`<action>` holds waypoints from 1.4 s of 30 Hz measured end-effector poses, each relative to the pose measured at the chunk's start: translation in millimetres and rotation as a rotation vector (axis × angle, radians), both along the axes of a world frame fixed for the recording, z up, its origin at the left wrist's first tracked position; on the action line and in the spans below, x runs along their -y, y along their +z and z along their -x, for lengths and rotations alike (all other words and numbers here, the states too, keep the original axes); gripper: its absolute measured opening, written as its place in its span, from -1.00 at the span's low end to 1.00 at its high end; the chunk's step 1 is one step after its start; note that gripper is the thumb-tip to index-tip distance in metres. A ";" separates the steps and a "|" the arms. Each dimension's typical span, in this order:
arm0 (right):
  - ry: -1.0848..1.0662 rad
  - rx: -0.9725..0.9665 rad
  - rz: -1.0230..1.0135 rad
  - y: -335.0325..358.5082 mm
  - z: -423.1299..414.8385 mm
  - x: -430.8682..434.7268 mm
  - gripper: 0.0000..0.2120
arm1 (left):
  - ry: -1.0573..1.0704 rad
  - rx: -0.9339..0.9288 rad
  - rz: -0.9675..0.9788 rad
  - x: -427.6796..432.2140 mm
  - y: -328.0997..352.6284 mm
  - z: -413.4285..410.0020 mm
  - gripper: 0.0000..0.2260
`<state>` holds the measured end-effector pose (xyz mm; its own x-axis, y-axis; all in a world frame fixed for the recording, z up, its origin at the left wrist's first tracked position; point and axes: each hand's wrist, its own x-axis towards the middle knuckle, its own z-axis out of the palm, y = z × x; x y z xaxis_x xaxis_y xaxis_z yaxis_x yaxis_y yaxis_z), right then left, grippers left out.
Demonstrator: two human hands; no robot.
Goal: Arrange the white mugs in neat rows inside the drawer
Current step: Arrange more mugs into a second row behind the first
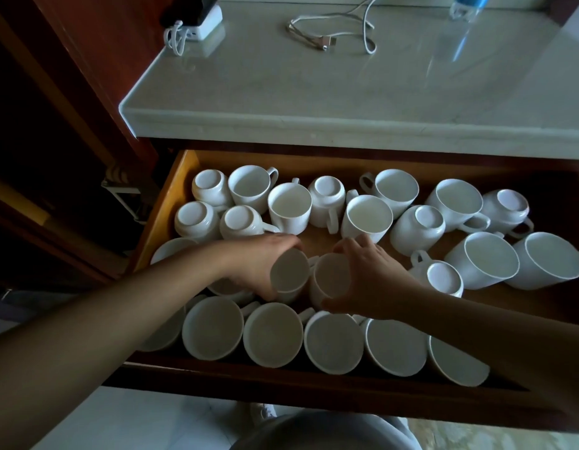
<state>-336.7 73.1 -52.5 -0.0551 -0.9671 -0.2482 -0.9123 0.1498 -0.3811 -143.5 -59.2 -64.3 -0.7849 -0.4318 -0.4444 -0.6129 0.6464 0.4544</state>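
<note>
An open wooden drawer (181, 177) holds several white mugs. A neat row of upright mugs (273, 334) lines its front edge. Behind them, in the second row, my left hand (255, 264) grips one upright mug (289, 271) and my right hand (372, 280) grips the mug (332, 276) beside it; the two mugs stand almost touching. Further back the mugs are jumbled: some upright (289, 204), some upside down (211, 186), two tipped on their sides (482, 259) at the right.
A pale stone counter (314, 92) overhangs the drawer's back. On it lie a white cable (330, 34), a white charger block (205, 26) and a blue bottle (470, 4). Dark wooden cabinetry (70, 141) stands to the left. The drawer's dark front panel (281, 384) is nearest me.
</note>
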 end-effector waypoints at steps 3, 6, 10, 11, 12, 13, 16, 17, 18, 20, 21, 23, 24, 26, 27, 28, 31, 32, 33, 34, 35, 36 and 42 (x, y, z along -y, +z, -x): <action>-0.027 0.037 -0.014 -3.3 -6.2 3.0 -0.13 | 0.002 -0.007 0.002 1.2 -1.5 -2.4 -0.23; -0.050 0.044 -0.047 -5.4 -11.0 5.1 -0.12 | 0.004 -0.001 -0.011 1.3 -3.0 -5.0 -0.19; -0.062 0.041 -0.098 -5.7 -13.5 8.7 -0.07 | -0.009 0.030 -0.004 -1.9 -4.8 -6.4 -0.18; -0.061 0.038 -0.103 -5.3 -14.2 9.4 -0.07 | -0.013 0.034 -0.005 -2.3 -4.5 -6.8 -0.18; -0.058 0.033 -0.108 -4.8 -14.6 10.0 -0.07 | -0.020 0.039 -0.005 -2.5 -3.6 -6.6 -0.17; -0.055 0.029 -0.115 -4.0 -14.6 10.5 -0.07 | -0.029 0.048 -0.005 -2.2 -2.9 -5.9 -0.15; -0.034 0.026 -0.144 -1.5 -14.5 11.4 -0.06 | -0.033 0.068 -0.018 -2.6 0.0 -3.7 -0.14; -0.032 0.028 -0.145 -1.2 -13.9 11.5 -0.06 | -0.034 0.067 -0.018 -3.1 0.2 -2.8 -0.15; -0.031 0.028 -0.140 -1.0 -13.4 11.0 -0.07 | -0.036 0.060 -0.013 -3.6 0.3 -2.0 -0.17; -0.021 0.019 -0.127 -1.5 -12.5 10.1 -0.10 | -0.018 0.032 -0.035 -4.2 1.8 0.0 -0.26; -0.010 0.018 -0.125 -1.5 -12.3 9.9 -0.12 | -0.004 0.017 -0.055 -4.1 2.4 1.2 -0.31; 0.004 0.041 -0.126 0.8 -11.3 10.2 -0.22 | 0.015 -0.013 -0.051 -5.1 4.0 5.1 -0.42; 0.014 0.059 -0.122 3.4 -9.9 10.9 -0.30 | 0.020 -0.035 -0.029 -6.5 3.9 7.1 -0.46; 0.056 0.094 -0.131 10.3 -5.7 11.9 -0.43 | 0.014 -0.067 0.009 -11.1 2.9 11.4 -0.52; 0.076 0.115 -0.151 13.5 -3.1 11.9 -0.44 | 0.010 -0.068 0.031 -13.7 1.6 13.2 -0.52; 0.087 0.143 -0.173 16.1 -0.8 11.2 -0.44 | 0.010 -0.062 0.052 -15.9 0.8 14.3 -0.51; 0.103 0.141 -0.183 13.7 4.2 7.9 -0.38 | 0.028 -0.045 0.061 -17.7 -0.5 16.1 -0.46; 0.103 0.102 -0.165 9.8 5.2 7.1 -0.38 | 0.033 -0.044 0.055 -18.0 -0.3 16.1 -0.43; 0.095 0.066 -0.142 5.6 5.9 6.8 -0.40 | 0.035 -0.039 0.055 -18.3 0.1 15.8 -0.42; 0.085 0.039 -0.120 1.8 6.3 6.8 -0.45 | 0.038 -0.036 0.059 -18.3 -0.3 15.7 -0.41; 0.076 0.020 -0.096 -1.3 6.6 7.1 -0.50 | 0.039 -0.032 0.062 -18.5 -0.6 15.8 -0.40; 0.065 0.012 -0.070 -3.6 6.7 7.5 -0.55 | 0.042 -0.032 0.062 -18.7 -0.9 16.0 -0.40; -0.063 0.042 0.060 -7.9 5.4 13.6 -0.69 | 0.093 -0.049 0.021 -21.6 1.3 17.6 -0.56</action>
<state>-342.1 59.5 -60.4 -0.1068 -0.9753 -0.1934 -0.8847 0.1820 -0.4292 -161.1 -37.5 -63.0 -0.7612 -0.5129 -0.3968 -0.6485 0.5972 0.4720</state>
